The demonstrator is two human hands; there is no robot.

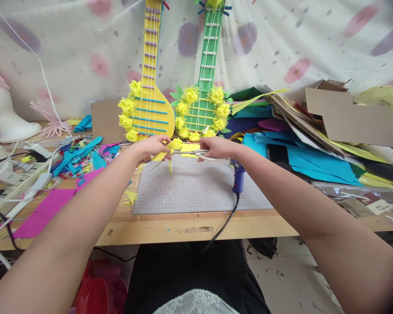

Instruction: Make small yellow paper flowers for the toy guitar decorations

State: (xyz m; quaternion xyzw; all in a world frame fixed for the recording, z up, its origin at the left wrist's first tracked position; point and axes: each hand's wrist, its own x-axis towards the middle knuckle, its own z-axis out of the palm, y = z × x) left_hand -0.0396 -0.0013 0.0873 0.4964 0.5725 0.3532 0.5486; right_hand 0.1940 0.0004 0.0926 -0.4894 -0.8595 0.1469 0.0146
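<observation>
Above the grey cutting mat (196, 192), my right hand (218, 147) is closed around the handles of a pair of scissors (205, 155), whose blades point left. My left hand (153, 146) pinches a yellow paper strip (160, 156), with the blade tips close by; whether they touch it I cannot tell. A thin stick also shows below the left fingers. Behind my hands stand a yellow lute-shaped model (153, 107) and a green one (205, 102), both trimmed with yellow paper flowers. Just below my right wrist is a blue glue gun (238, 178) with a black cord.
Blue and pink paper scraps (75, 159) lie to the left, near a magenta sheet (49, 211) and tangled white cables. Cardboard (350, 115), blue sheets (317, 161) and a black phone (277, 156) are at right. A white mannequin head (6, 107) stands far left.
</observation>
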